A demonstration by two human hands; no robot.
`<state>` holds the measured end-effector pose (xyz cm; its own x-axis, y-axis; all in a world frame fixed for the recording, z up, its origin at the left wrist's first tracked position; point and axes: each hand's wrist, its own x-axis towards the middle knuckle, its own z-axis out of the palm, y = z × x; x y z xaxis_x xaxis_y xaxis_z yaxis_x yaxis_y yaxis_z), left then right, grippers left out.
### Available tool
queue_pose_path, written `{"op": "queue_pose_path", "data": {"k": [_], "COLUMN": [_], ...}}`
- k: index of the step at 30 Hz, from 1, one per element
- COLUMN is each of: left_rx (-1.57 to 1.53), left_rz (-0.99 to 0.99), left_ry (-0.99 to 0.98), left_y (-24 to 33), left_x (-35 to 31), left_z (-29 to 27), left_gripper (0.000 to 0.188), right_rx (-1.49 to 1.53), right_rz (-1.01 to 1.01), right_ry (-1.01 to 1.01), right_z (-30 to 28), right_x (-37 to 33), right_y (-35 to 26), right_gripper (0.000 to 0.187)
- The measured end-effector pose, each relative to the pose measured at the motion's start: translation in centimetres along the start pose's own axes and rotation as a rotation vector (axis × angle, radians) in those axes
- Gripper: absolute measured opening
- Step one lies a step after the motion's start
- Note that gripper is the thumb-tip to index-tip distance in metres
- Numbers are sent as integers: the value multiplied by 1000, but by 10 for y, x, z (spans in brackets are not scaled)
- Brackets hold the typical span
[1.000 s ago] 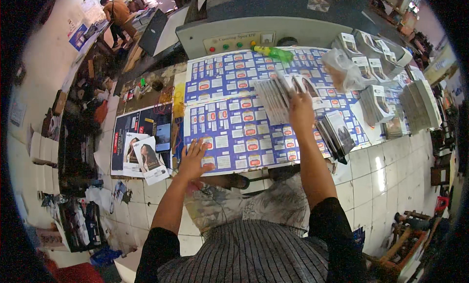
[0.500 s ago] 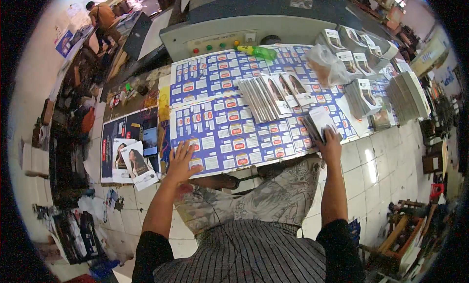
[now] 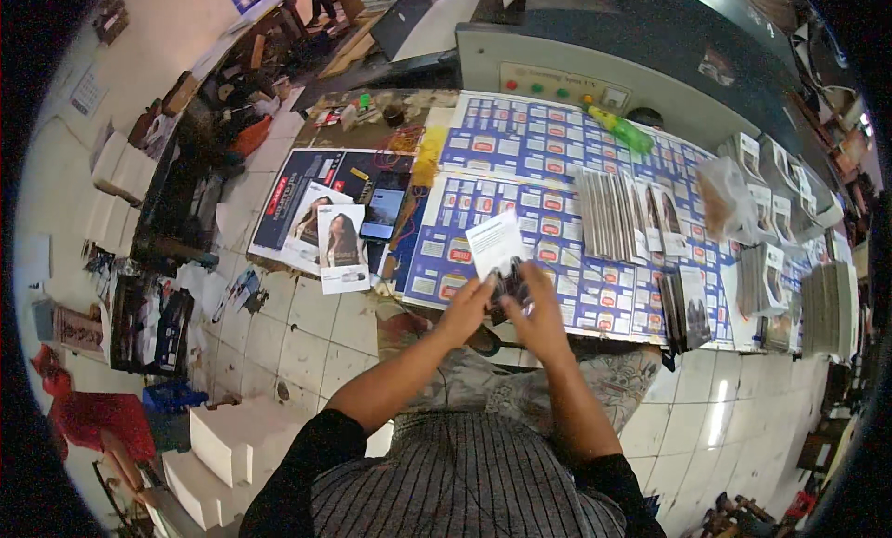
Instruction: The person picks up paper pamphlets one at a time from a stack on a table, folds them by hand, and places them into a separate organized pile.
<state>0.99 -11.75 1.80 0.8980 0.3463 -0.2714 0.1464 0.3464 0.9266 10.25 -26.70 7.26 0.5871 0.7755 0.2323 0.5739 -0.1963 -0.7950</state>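
A printed card (image 3: 495, 244), white above and dark below, is held up over the near edge of the sheet-covered table. My left hand (image 3: 468, 309) pinches its lower left side. At its lower right side, my right hand (image 3: 539, 317) grips it too, the fingers partly over the dark print. To the right, a small bundle of similar cards (image 3: 695, 306) stands at the table's near edge. Behind that bundle lies a long row of cards (image 3: 609, 215), packed on edge at its left and fanned face up at its right.
Blue-and-white printed sheets (image 3: 483, 196) cover the table. On the left lie two face-up cards (image 3: 341, 245) and a phone (image 3: 382, 213). A green bottle (image 3: 634, 137) rests at the back. A plastic bag (image 3: 729, 194) and several card stacks (image 3: 764, 278) stand on the right.
My right hand has left the bundle on the right and come to the middle with a card. My left hand has lifted off the table and joined it. The view has swung left.
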Motion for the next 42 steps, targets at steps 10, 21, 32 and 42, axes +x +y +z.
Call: {"op": "queue_pose_path", "data": {"k": [10,21,32,42], "left_rx": [-240,11,1426,1544], "left_rz": [-208,43,524,650], "left_ry": [66,192,122,-10], "left_y": [34,7,0,5], "left_x": [-23,8,48,40], "left_z": [-11,-69,-33,-26], "left_gripper": [44,59,65,58], "right_rx": [-206,533,23,771], "right_rz": [-43,464,515,778], "right_ry": [127,71,249,-124], "right_z": [16,1,16,-12], "right_x": [13,27,21,29], "right_y": [-19,8,76,81], "right_gripper": [57,36,35,41]}}
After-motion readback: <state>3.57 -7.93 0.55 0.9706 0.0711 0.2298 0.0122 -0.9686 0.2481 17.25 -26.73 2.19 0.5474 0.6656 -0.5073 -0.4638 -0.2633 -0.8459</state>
